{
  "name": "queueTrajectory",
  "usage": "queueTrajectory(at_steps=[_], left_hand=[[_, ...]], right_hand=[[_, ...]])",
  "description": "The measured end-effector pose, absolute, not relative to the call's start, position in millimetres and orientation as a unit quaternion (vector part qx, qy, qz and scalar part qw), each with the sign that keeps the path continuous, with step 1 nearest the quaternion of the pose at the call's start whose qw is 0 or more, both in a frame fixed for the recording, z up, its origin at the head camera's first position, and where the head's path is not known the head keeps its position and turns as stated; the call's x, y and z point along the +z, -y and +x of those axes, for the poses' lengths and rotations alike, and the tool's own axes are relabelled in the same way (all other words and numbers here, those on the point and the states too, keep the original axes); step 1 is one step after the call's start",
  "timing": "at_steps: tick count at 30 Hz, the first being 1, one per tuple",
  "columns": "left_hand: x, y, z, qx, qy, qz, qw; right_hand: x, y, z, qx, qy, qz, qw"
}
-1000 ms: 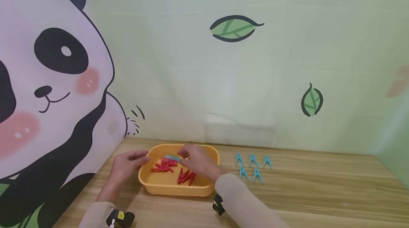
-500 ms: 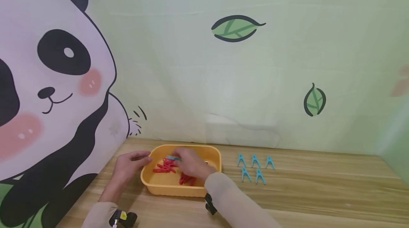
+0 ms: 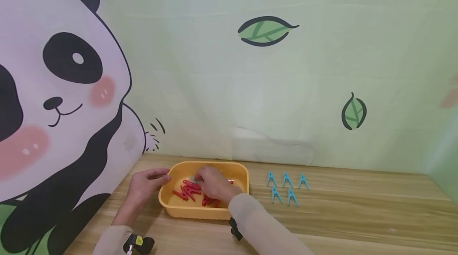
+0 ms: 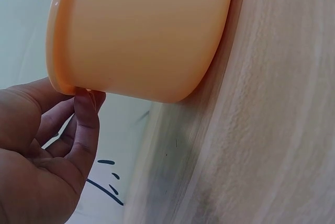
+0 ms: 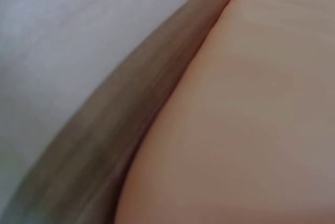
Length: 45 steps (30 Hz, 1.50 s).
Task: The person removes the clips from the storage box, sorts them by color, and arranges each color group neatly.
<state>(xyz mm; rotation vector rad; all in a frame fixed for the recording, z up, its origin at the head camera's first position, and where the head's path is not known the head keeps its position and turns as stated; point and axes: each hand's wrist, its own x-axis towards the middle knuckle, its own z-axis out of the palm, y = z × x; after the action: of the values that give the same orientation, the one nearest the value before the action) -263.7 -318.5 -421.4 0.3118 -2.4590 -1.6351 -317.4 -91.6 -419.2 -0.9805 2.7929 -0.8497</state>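
A yellow plastic basin point(image 3: 195, 213) stands on the wooden table, holding several red clothespins point(image 3: 187, 192). My left hand point(image 3: 144, 185) grips its left rim between thumb and fingers; in the left wrist view the fingertips point(image 4: 86, 111) meet at that rim. Inside the basin, my right hand point(image 3: 214, 183) pinches a blue clothespin point(image 3: 192, 178), mostly covered by the fingers, just above the red ones. More red clothespins lie partly hidden under this hand. The right wrist view has only the basin's outer wall point(image 5: 235, 130), with no hand in sight.
Several blue clothespins point(image 3: 286, 187) lie in two rows on the table point(image 3: 343, 207) to the right of the basin. Behind the table rises a pale green backdrop point(image 3: 200, 88) with printed leaves and a panda point(image 3: 78, 96) at the left.
My right hand has moved left inside the basin to the blue clothespin and taken hold of it. The red clothespins beside it have shifted slightly. My left hand stays at the rim.
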Motion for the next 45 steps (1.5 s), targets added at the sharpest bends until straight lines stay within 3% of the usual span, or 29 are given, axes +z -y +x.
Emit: queueTrajectory(at_steps=[15, 23, 30, 38, 45], left_hand=[[-420, 317, -267, -0.549, 0.825, 0.106, 0.084], [-420, 316, -266, -0.548, 0.825, 0.105, 0.085], [-420, 316, -267, -0.548, 0.825, 0.106, 0.083], [-421, 317, -267, -0.545, 0.828, 0.105, 0.082], [-421, 320, -263, -0.544, 0.829, 0.104, 0.083]], right_hand=[[-419, 87, -319, -0.21, -0.93, -0.303, -0.004], [-419, 87, -320, -0.237, -0.929, -0.283, 0.013], [-415, 82, -321, -0.249, -0.924, -0.289, -0.014], [-397, 64, -314, -0.315, -0.898, -0.306, -0.025], [-380, 30, -302, -0.341, -0.879, -0.327, -0.068]])
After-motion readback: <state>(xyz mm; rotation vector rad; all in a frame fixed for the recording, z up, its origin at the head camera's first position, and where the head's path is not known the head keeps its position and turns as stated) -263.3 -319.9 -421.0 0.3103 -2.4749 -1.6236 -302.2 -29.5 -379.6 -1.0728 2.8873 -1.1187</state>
